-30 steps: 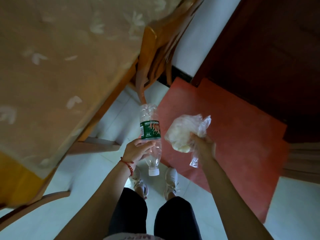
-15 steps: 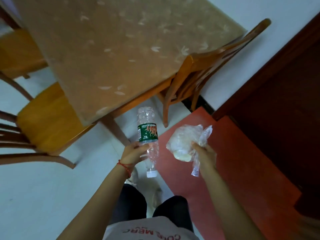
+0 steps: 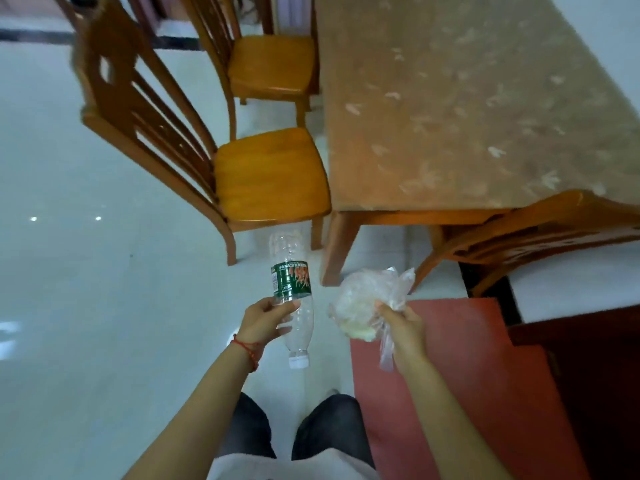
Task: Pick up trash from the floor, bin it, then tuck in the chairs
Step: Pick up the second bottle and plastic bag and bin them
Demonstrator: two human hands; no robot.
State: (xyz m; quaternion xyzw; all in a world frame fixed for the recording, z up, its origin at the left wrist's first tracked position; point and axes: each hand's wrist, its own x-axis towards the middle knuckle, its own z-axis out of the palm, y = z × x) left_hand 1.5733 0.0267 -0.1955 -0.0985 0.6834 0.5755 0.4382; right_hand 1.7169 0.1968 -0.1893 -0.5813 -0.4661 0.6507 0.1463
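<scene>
Above glossy tiles: ribbed clear bottle (image 3: 292,299), crinkled bag (image 3: 367,299).

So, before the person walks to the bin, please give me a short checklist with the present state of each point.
1. Left hand holds the plastic bottle firmly: ok, fingers wrap its body just below the green label.
2. Bottle cap is on: ok, white cap in place, pointing down.
3. Right hand holds the crumpled plastic bag: ok, pinched at its neck.
4. Nothing drips from the bag: cannot tell.
5. Bin location known: cannot tell, no bin in view.
6. Chairs tucked in: not ok, the near chair stands out from the table.
</scene>
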